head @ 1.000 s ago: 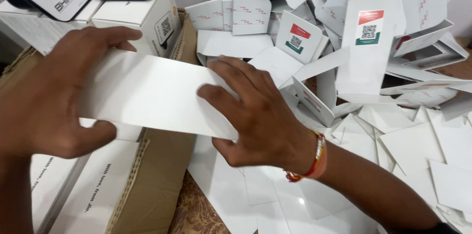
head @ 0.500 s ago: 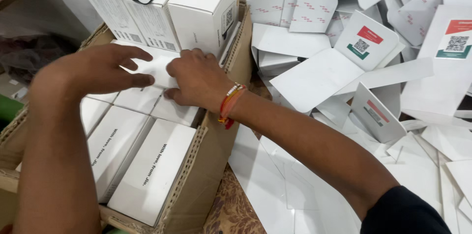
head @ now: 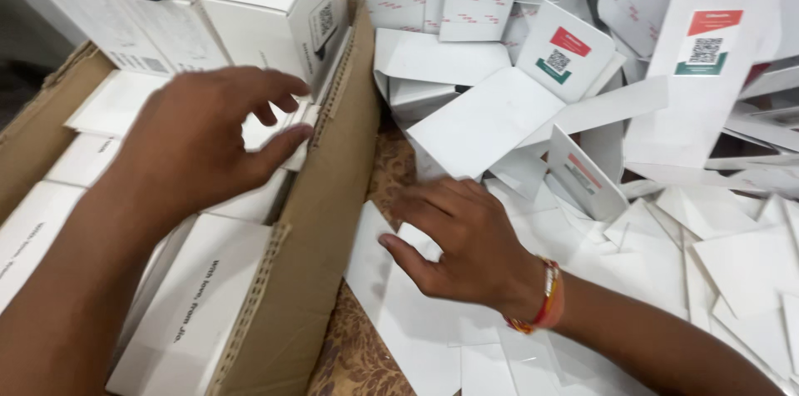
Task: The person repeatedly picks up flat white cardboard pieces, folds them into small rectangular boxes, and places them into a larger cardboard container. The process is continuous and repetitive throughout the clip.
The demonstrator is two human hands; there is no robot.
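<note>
Cardboard carton (head: pixel 333 221), left hand (head: pixel 196 142) pinching white box (head: pixel 283 126); right hand (head: pixel 466 242) spread flat on white sheets (head: pixel 399 313)

Left hand (head: pixel 196 142): bare, no jewellery.
Right hand (head: pixel 466 242): bare.
Right wrist: band (head: pixel 545 296) of red, orange, yellow threads.
Forearms: unsleeved.

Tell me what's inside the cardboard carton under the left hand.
The cardboard carton holds white boxes packed flat in rows. The left hand presses one by the wall; more stand stacked at the back. Arm and hand hide the middle boxes.
</note>
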